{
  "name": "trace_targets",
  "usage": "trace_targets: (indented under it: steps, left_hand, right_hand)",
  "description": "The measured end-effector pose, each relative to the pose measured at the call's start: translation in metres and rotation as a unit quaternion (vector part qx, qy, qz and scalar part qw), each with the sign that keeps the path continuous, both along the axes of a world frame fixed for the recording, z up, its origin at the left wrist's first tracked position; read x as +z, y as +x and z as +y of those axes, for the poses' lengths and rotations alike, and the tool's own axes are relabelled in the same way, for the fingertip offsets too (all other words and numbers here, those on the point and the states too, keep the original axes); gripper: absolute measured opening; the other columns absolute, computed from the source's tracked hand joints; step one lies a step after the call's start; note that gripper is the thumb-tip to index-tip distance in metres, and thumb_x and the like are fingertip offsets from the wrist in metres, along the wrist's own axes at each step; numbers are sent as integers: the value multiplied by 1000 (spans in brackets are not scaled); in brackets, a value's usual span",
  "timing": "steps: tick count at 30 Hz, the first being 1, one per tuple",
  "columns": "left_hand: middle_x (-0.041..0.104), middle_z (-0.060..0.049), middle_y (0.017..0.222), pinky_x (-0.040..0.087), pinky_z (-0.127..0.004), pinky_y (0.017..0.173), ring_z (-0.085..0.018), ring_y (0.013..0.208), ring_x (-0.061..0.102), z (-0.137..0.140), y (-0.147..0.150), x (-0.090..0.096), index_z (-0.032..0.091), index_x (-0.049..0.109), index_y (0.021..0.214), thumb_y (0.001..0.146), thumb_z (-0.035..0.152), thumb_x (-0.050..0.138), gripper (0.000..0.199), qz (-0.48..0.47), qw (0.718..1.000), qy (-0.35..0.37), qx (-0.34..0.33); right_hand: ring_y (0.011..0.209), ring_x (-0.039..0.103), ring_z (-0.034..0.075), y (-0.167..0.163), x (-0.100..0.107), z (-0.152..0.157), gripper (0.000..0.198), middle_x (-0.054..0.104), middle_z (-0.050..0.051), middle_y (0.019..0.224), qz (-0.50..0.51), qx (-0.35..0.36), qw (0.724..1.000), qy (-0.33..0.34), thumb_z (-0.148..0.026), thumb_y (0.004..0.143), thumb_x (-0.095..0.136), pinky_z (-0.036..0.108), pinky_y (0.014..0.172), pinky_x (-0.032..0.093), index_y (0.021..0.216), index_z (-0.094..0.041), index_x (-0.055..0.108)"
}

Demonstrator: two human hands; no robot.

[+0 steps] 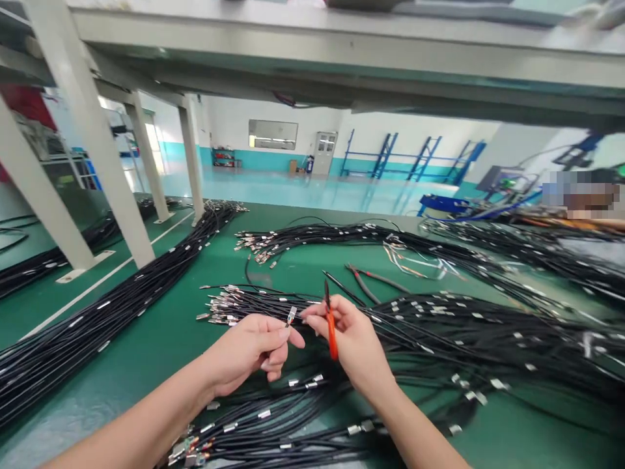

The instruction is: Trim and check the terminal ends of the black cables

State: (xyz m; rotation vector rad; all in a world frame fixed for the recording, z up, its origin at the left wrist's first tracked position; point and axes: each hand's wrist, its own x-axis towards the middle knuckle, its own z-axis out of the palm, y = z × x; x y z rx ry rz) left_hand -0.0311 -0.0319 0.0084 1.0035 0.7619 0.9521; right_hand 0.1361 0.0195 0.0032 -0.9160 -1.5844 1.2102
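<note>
My left hand (256,345) is closed in a pinch on a cable end, with a small silvery connector (291,315) standing up from the fingertips. My right hand (359,342) is closed round orange-handled snips (333,332), their dark tip pointing up. Its thumb and forefinger reach close to the connector; whether they touch it is unclear. Just behind the hands lies a bundle of black cables with metal-tipped ends (224,306). Nearer to me, below the hands, more black cables (273,417) with white labels spread over the green table.
Dark-handled pliers (374,283) lie beyond my right hand. A long cable bundle (122,306) runs along the left, beside white shelf legs (110,150). Another bundle (336,233) lies farther back. Overhead spans a shelf beam (312,45). A person (581,192) is at the far right.
</note>
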Motion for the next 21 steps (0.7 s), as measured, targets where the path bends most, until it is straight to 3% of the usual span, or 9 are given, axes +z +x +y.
trace_targets:
  steps: [6,11,15,21]
  left_hand:
    - [35,7,44,30,-22,46,-6,43,25,-4,9,3,11,63,79,77,34,53,26,106,994,-9,-15]
    - [47,4,48,25,-20,43,-6,42,29,-3,13,0,11,61,85,75,33,55,24,158,984,-2,82]
    - [56,0,58,32,-21,48,-6,46,36,-2,14,-4,12,61,75,70,28,61,18,164,975,23,150]
    - [56,1,55,33,-21,48,-7,48,41,-3,14,-6,11,64,71,68,26,63,15,197,961,32,191]
  right_hand:
    - [60,52,11,-5,5,-8,24,56,-3,66,21,16,999,-44,-30,65,66,23,58,43,69,-19,46]
    - [58,47,9,-4,5,-7,25,49,-5,62,32,12,999,-40,-31,64,65,22,56,40,65,-19,44]
    - [57,46,8,-4,4,-6,26,48,-6,60,31,14,998,-54,-29,63,66,21,56,38,64,-19,43]
    - [57,47,8,-5,5,-8,25,49,-6,60,27,28,997,-70,-26,62,66,22,57,38,64,-18,43]
